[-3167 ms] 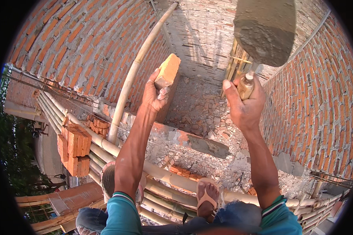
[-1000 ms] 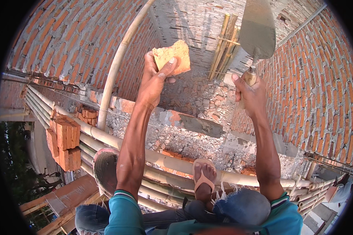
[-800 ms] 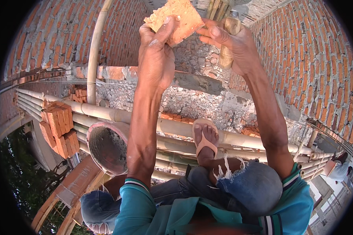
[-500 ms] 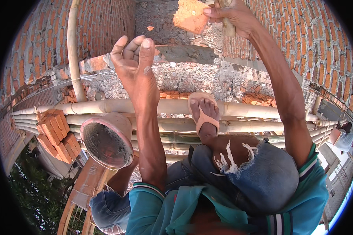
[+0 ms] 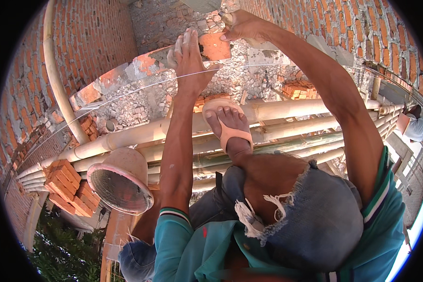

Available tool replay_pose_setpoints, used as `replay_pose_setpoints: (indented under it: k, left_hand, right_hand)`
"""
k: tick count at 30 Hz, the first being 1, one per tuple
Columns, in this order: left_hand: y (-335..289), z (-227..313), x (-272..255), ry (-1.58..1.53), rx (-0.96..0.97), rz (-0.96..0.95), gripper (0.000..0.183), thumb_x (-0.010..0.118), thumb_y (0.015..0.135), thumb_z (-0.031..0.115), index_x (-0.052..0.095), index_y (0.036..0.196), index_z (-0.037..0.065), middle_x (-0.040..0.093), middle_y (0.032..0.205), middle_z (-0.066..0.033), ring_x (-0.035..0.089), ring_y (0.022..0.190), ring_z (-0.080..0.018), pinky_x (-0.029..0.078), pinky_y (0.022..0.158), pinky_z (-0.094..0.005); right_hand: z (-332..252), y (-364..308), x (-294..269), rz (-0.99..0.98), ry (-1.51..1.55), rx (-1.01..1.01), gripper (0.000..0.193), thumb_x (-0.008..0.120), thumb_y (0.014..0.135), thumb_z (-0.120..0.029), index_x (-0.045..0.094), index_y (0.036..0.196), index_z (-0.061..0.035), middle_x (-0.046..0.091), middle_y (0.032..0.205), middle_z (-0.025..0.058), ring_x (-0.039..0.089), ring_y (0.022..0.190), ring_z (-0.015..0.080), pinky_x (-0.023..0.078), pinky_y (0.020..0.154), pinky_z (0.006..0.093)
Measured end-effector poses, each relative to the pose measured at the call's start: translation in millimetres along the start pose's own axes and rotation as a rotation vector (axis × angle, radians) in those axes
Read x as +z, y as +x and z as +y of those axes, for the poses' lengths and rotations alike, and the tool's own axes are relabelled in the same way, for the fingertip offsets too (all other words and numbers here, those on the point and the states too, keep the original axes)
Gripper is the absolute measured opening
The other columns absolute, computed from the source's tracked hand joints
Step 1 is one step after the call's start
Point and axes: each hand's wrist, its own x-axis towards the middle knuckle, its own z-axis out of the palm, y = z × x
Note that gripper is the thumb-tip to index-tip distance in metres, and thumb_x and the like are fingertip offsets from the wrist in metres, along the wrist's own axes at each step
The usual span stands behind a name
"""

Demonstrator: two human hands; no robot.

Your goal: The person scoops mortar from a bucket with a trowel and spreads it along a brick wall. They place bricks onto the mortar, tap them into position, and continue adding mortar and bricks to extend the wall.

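Observation:
My right hand [image 5: 244, 27] pinches the right edge of a broken orange brick [image 5: 215, 46] between thumb and fingers. A rounded handle [image 5: 226, 18] also sits in that hand; the rest of this tool is mostly hidden. The brick is at the top of a low brick wall [image 5: 120, 77], near grey mortar [image 5: 160, 57]. Just left of the brick, my left hand [image 5: 190, 61] reaches to the wall top, fingers stretched out and thumb apart, holding nothing. A taut white string [image 5: 148, 84] runs along the wall's near side, by my left wrist.
Bamboo poles [image 5: 174, 127] cross below me, with my sandalled foot [image 5: 229, 124] on them. A mortar-coated bucket [image 5: 122, 181] tilts at left beside stacked bricks [image 5: 63, 183]. An upright bamboo pole [image 5: 56, 80] stands far left. Rubble covers the ground; another person [image 5: 413, 124] shows far right.
My right hand has brought the broken brick down and left to the wall top. My left hand has moved up and right beside it, fingers straighter. The view has shifted.

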Motion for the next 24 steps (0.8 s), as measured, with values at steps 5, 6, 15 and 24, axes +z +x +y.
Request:
replay_pose_setpoints:
  k: [5, 6, 15, 24]
  left_hand:
    - [37, -7, 2, 0.192, 0.016, -0.311, 0.105, 0.089, 0.067, 0.054, 0.045, 0.155, 0.016, 0.053, 0.151, -0.0093, 0.042, 0.146, -0.0277, 0.003, 0.125, -0.0638]
    - [38, -7, 3, 0.219, 0.02, -0.326, 0.103, 0.089, 0.066, 0.055, 0.048, 0.153, 0.017, 0.055, 0.149, -0.0085, 0.045, 0.145, -0.0266, 0.001, 0.125, -0.064]
    - [34, -21, 17, 0.137, 0.086, -0.185, 0.097, 0.092, 0.065, 0.051, 0.055, 0.147, 0.016, 0.06, 0.145, -0.0086, 0.05, 0.141, -0.0269, 0.006, 0.124, -0.0666]
    - [36, -15, 15, 0.272, 0.123, -0.207, 0.098, 0.093, 0.063, 0.052, 0.055, 0.147, 0.018, 0.062, 0.144, -0.0056, 0.051, 0.141, -0.0259, -0.003, 0.121, -0.0735]
  right_hand:
    - [7, 4, 7, 0.01, -0.045, -0.062, 0.046, 0.092, 0.075, -0.024, 0.068, 0.095, 0.0105, 0.072, 0.089, 0.0184, 0.075, 0.08, 0.0274, 0.06, 0.07, 0.0355]
    - [3, 1, 7, 0.053, -0.137, -0.013, 0.048, 0.092, 0.076, -0.028, 0.068, 0.094, 0.0101, 0.071, 0.086, 0.0182, 0.075, 0.078, 0.0273, 0.059, 0.067, 0.0364]
    - [-80, -98, -49, 0.44, 0.07, -0.279, 0.062, 0.077, 0.093, -0.036, 0.057, 0.136, 0.0036, 0.069, 0.11, 0.0216, 0.07, 0.096, 0.0299, 0.066, 0.081, 0.0394]
    - [-54, -234, -69, 0.196, 0.497, -0.417, 0.045, 0.087, 0.085, -0.031, 0.054, 0.105, -0.0067, 0.069, 0.096, 0.0171, 0.066, 0.072, 0.0209, 0.055, 0.059, 0.031]
